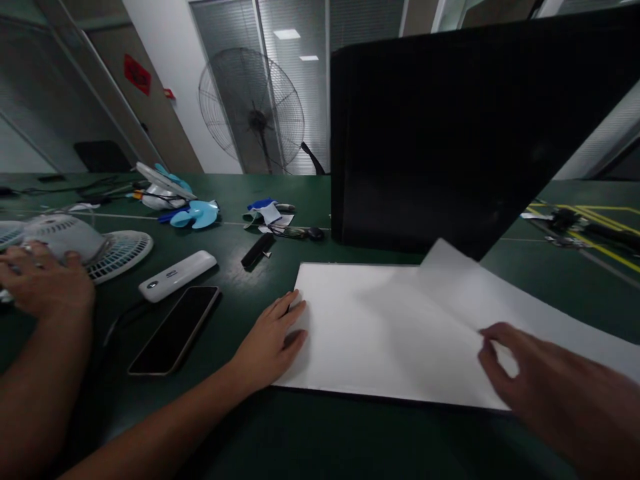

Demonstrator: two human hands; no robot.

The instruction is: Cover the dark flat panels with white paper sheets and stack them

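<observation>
My left hand (273,347) lies open over the left edge of a blank white sheet (360,333), its fingers spread and resting on the surface. A dark edge shows beneath the sheet along its front; whether this is a pad, a book or a board I cannot tell. Thumb and forefinger of my right hand (545,373) pinch the near edge of a second white sheet (500,293). That sheet is lifted and bent over the right part of the first one, its far corner raised. Its right end runs out of view.
A black box-like panel (450,140) stands behind the paper. To the left lie a phone (175,330), a white handheld device (179,275), a black stick-shaped object (257,250) and blue fan blades (196,213). Another person's hand (47,280) rests on a white fan housing (70,235).
</observation>
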